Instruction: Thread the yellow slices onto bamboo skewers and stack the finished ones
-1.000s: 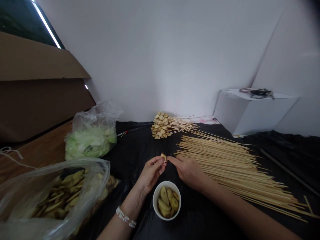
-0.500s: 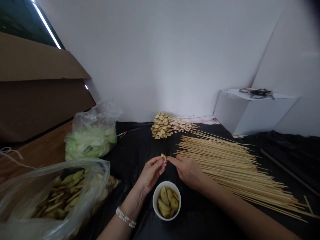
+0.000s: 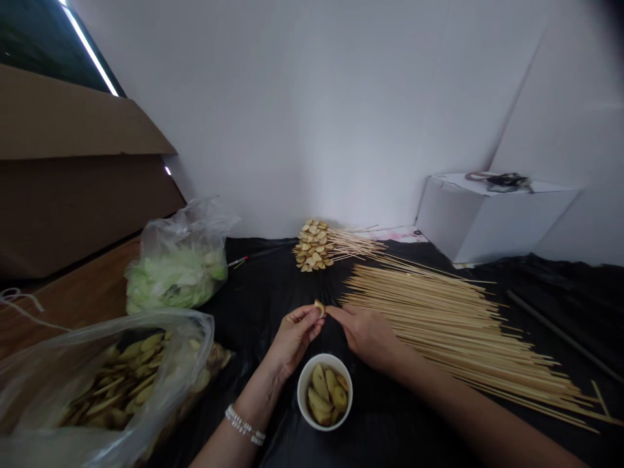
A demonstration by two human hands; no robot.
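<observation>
While the white bowl (image 3: 325, 391) of slices sits closest to us on the desk (image 3: 263, 286), our left hand (image 3: 294, 338) pinches one slice (image 3: 319, 307) just past it. Our right hand (image 3: 365, 335) is pinched shut against that slice. Nothing has moved since a moment ago. Bare sticks (image 3: 439, 325) lie to the right, filled sticks (image 3: 314, 245) farthest

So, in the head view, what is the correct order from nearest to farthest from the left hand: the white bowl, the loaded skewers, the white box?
Measured from the left hand, which pinches a slice:
1. White bowl: just below the hand, toward the person.
2. Loaded skewers: beyond the hand, by the wall.
3. White box: far right, by the wall.
</observation>
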